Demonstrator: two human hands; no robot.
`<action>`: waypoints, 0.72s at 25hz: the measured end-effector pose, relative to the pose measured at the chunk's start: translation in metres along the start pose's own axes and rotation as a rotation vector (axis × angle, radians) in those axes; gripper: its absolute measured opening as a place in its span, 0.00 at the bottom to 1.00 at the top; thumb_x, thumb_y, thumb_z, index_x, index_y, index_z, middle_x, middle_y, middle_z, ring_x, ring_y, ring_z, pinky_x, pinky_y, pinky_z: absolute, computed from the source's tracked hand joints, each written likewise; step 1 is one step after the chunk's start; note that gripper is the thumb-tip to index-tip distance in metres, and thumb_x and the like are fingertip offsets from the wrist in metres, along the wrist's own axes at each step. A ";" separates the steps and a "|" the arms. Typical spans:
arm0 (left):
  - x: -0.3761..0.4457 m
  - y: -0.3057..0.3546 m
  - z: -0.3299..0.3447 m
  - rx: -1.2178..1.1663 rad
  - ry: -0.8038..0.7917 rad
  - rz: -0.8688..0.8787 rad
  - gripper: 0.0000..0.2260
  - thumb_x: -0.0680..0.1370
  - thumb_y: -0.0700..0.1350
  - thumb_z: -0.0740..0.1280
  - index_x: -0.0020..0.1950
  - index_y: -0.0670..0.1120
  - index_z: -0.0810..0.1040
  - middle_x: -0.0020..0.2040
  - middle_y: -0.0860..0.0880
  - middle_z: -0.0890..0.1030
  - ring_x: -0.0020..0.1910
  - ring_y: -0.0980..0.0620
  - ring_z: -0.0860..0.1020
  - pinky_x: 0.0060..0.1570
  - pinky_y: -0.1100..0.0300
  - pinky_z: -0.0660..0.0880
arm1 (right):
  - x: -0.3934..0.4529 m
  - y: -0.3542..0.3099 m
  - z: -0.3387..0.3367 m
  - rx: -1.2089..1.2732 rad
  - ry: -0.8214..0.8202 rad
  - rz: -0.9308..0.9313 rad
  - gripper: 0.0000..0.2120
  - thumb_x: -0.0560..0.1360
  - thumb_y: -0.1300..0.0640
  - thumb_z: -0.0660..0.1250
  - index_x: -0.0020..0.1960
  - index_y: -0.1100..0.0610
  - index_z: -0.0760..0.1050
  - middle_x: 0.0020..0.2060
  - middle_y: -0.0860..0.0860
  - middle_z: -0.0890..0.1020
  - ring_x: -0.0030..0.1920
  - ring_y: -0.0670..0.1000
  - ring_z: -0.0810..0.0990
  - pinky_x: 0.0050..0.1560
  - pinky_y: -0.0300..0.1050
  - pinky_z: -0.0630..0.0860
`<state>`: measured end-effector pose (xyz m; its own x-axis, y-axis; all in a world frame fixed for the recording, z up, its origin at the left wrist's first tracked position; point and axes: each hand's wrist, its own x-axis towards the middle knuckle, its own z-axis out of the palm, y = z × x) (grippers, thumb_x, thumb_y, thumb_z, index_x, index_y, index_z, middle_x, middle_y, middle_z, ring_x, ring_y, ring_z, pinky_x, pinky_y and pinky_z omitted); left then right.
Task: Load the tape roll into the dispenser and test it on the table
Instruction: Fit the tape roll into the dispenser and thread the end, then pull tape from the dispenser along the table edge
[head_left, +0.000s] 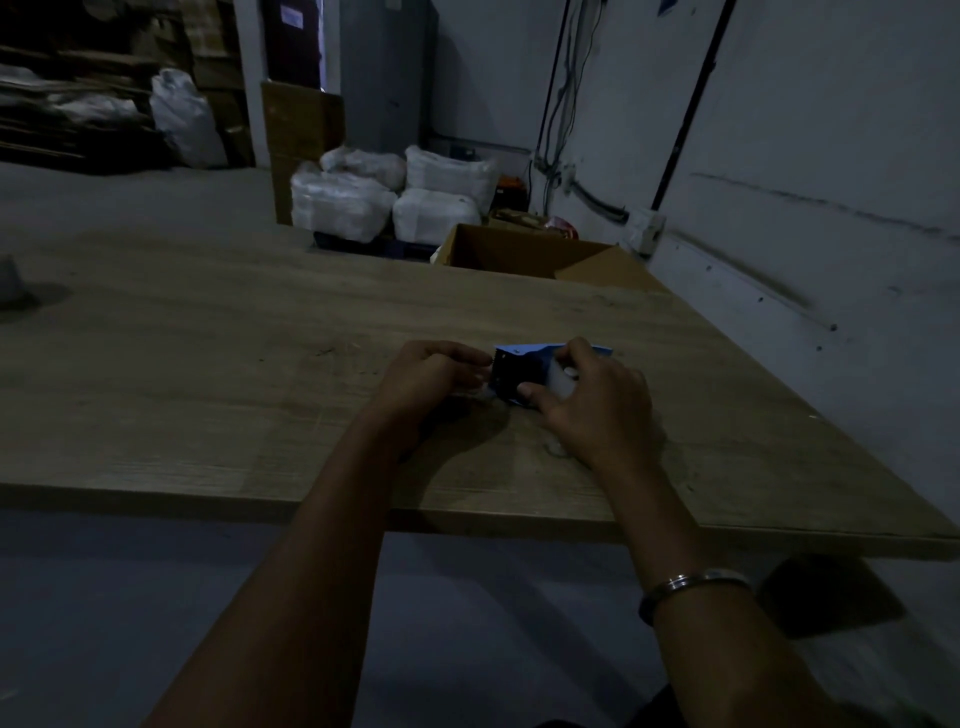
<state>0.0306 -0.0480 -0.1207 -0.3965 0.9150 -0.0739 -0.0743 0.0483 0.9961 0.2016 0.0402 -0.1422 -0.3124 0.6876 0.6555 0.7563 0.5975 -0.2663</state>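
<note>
A blue tape dispenser (511, 371) rests on the wooden table (208, 364), its toothed edge pointing left. A pale tape roll (560, 382) sits in its right part, mostly covered by my right hand (592, 402), which grips the dispenser and roll from the right. My left hand (431, 376) is closed at the dispenser's left end, fingertips pinched by the toothed edge; whether tape is between them is too dark to tell.
An open cardboard box (524, 254) stands beyond the table's far edge. White wrapped bundles (384, 197) lie on the floor behind it. A grey object (10, 283) sits at the table's far left. A wall runs along the right.
</note>
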 end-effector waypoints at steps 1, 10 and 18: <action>-0.001 0.001 -0.003 -0.002 -0.037 -0.009 0.14 0.73 0.31 0.64 0.52 0.45 0.84 0.53 0.44 0.85 0.53 0.45 0.83 0.52 0.48 0.81 | 0.000 0.000 0.000 -0.006 0.009 0.011 0.23 0.67 0.35 0.72 0.53 0.50 0.73 0.45 0.50 0.82 0.45 0.53 0.79 0.48 0.50 0.73; 0.013 -0.009 -0.007 -0.231 0.268 0.092 0.05 0.76 0.39 0.69 0.51 0.42 0.80 0.45 0.43 0.81 0.41 0.49 0.81 0.41 0.56 0.81 | 0.000 -0.005 -0.005 0.182 0.179 0.015 0.15 0.76 0.48 0.61 0.46 0.56 0.82 0.37 0.53 0.83 0.37 0.54 0.78 0.43 0.53 0.77; 0.009 -0.007 0.000 -0.020 0.444 0.094 0.08 0.77 0.46 0.70 0.45 0.41 0.79 0.34 0.45 0.82 0.25 0.53 0.79 0.21 0.63 0.71 | 0.014 0.008 -0.021 0.664 -0.092 0.646 0.23 0.74 0.55 0.66 0.69 0.53 0.72 0.62 0.52 0.76 0.57 0.51 0.74 0.47 0.40 0.69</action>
<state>0.0276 -0.0397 -0.1287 -0.7558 0.6548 -0.0013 -0.0349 -0.0382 0.9987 0.2158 0.0463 -0.1200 -0.0111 0.9821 0.1883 0.3245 0.1816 -0.9283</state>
